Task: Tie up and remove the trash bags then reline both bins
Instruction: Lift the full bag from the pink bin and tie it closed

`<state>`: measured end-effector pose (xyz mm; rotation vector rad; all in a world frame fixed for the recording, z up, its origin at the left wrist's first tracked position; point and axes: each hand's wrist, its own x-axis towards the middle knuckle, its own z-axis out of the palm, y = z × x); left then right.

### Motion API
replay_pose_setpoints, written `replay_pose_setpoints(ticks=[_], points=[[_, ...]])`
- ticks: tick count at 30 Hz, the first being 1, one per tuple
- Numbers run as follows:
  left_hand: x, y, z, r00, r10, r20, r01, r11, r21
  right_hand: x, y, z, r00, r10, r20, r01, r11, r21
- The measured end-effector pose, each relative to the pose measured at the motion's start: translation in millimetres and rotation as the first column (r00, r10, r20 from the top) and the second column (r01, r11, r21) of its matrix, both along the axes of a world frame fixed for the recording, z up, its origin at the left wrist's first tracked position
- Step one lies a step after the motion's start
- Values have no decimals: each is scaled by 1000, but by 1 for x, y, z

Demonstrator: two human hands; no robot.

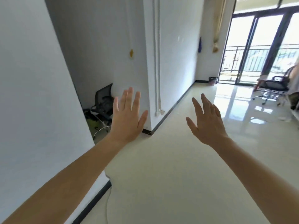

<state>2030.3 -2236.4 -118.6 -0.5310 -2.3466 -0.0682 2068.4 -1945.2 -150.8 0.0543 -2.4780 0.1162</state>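
Observation:
Both of my arms reach forward over a pale tiled floor. My left hand [127, 118] is held flat with the fingers spread and holds nothing. My right hand [206, 122] is also flat, fingers apart, and empty. Far off at the end of the wall, beside the balcony door, stands a small dark bin [212, 80] with a pale liner showing at its rim. It is well out of reach of either hand. No loose trash bag is in sight.
A white wall corner [148, 110] with a dark baseboard juts out just beyond my left hand. In the alcove to its left lies a black mesh chair [103, 101] among clutter. An office chair [273, 86] and a person stand at the far right by the glass doors.

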Motion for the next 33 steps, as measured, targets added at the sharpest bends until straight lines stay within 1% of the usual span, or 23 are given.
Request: replay_pose_setpoints(ticks=[3,6,9,13,18,20,24,26,28,31,33], points=[[-41,112,2,989,-145,-14,145,989,0,-8,98,-3,990,-142,9,142,990,-24],[-73,206,4,977,-215,-7,215,976,30,-20,173,0,968,-248,35,248,969,12],[-104,273,7,967,-254,23,251,965,78,-42,231,11,957,-286,42,285,958,23],[-166,329,5,948,-318,2,317,947,58,-92,288,19,956,-290,34,289,956,44],[-275,376,-4,951,-308,-30,309,943,121,-200,341,10,951,-304,47,302,952,46],[-313,387,-7,949,-311,-59,316,940,130,-240,355,9,956,-287,52,283,956,79],[-426,441,3,937,-341,-74,348,928,134,-347,404,21,953,-293,72,281,949,144],[-480,478,16,931,-356,-79,364,924,120,-392,436,32,948,-314,54,302,939,164],[-528,522,25,921,-380,-89,389,912,132,-429,472,39,947,-321,15,316,938,144],[-587,596,24,901,-428,-70,433,888,154,-478,535,36,935,-355,-14,355,930,94],[-626,649,16,879,-473,-67,477,867,142,-513,584,27,926,-377,-24,378,922,80]])
